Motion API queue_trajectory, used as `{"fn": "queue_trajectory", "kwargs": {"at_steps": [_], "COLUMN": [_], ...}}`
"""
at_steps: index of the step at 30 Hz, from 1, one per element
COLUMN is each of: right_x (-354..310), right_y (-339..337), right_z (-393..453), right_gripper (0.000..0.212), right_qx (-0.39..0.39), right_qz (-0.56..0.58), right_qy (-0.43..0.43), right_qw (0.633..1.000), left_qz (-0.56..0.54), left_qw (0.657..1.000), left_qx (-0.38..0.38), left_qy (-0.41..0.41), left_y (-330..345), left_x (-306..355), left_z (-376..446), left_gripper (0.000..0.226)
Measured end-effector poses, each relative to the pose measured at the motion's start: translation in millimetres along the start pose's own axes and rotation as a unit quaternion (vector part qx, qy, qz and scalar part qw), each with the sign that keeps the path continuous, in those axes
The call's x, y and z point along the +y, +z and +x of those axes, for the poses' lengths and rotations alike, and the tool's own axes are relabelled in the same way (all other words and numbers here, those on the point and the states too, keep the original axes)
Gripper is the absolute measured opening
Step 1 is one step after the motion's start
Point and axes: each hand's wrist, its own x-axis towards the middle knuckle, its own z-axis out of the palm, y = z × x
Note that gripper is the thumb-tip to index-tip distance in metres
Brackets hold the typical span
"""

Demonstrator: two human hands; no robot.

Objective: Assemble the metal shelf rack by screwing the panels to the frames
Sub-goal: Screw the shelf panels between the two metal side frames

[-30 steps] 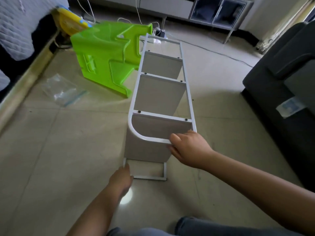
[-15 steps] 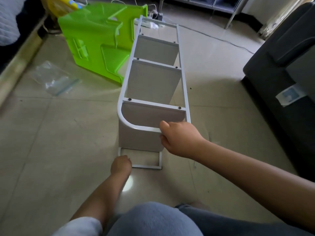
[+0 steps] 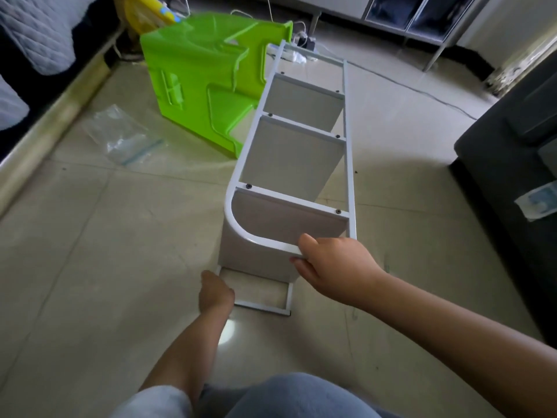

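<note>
On the tiled floor [image 3: 90, 267], the left hand [image 3: 215, 292] curls on the lower frame [image 3: 262, 307]. The shelf rack [image 3: 295, 164] lies sideways mid-floor; right hand [image 3: 334, 263] fingers wrap its upper frame [image 3: 259, 236]. Best lift evenly, avoiding twist at the screws.

The left hand [image 3: 215, 292] covered the near corner of the shelf rack's lower frame [image 3: 261, 307], so its grip there could not be told. The right hand [image 3: 334, 268] hid the upper frame's near right corner. The sofa [image 3: 512, 182] ran off the right edge, and the bed [image 3: 33, 40] off the left. The plastic bag's [image 3: 120, 137] contents were too blurred to tell.
</note>
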Motion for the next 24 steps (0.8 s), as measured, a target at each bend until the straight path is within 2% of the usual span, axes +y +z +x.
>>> {"fn": "queue_trajectory", "kwargs": {"at_steps": [3, 6, 11, 15, 19, 21, 24], "right_x": [-1, 4, 13, 12, 19, 29, 50], "right_y": [-1, -5, -14, -28, -43, -51, -69], "right_z": [0, -2, -4, -11, -17, -21, -28], "right_gripper": [0.026, 0.029, 0.042, 0.046, 0.028, 0.029, 0.032], "right_qx": [-0.009, -0.02, -0.017, 0.045, 0.124, 0.173, 0.262], "right_qz": [0.008, 0.007, 0.042, 0.041, 0.094, 0.112, 0.145], "right_qy": [0.001, 0.011, 0.035, 0.012, 0.052, 0.078, 0.1], "right_qw": [1.0, 1.0, 0.998, 0.998, 0.986, 0.975, 0.949], "left_qz": [-0.008, 0.001, 0.024, -0.015, -0.122, -0.175, -0.18], "left_qw": [1.0, 0.999, 0.997, 0.996, 0.986, 0.977, 0.967], "left_qx": [-0.003, -0.05, -0.07, -0.067, -0.043, -0.041, -0.017], "left_qy": [-0.023, -0.021, 0.008, 0.058, 0.105, 0.119, 0.178], "left_y": [-3, -11, -23, -34, -50, -62, -83], "left_x": [2, 0, 0, 7, 11, 17, 37], "left_z": [1, -3, -15, -30, -36, -38, -46], "left_gripper": [0.045, 0.031, 0.039, 0.036, 0.011, 0.015, 0.022]}}
